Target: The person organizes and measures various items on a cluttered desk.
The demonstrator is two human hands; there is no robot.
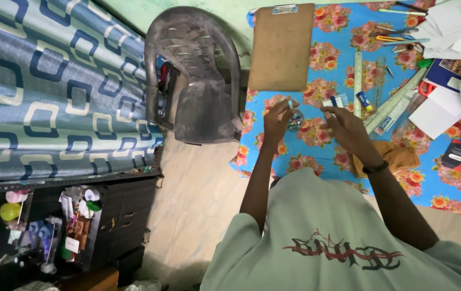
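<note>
The small round container (295, 119) sits between my hands: left hand (277, 119) pinches something small beside it; right hand (347, 127) curled nearby, grasp unclear, over the bench (316, 151).

Clipboard (281, 47) right of chair (195, 75)

Light even, moderately bright on floral tablecloth (446, 183) — white papers (456, 21) near glare. Lower-left cabinet (117, 221) dim, shadowed. Wide-angle bending at edges — bed cover (42, 81) curves. Mild softness, small items unclear.
</note>
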